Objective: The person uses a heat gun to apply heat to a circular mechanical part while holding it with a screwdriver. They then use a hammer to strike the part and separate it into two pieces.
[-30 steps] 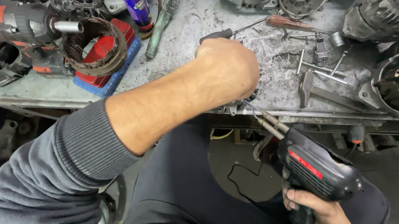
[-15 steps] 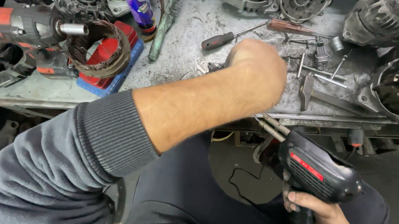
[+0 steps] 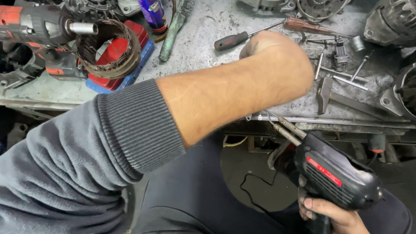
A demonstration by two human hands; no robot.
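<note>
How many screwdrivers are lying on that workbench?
2. A black-handled screwdriver lies just left of the left hand; a reddish-brown-handled one lies just above it. The arm may hide more.

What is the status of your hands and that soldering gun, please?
Right hand gripping black soldering gun below bench. Left hand fisted over workbench, contents hidden. Screwdriver beside it.

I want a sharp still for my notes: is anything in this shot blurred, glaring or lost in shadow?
Head view: left hand slightly soft; soldering gun in the right hand crisp, faint sheen; workbench evenly lit; dark under it.
</note>
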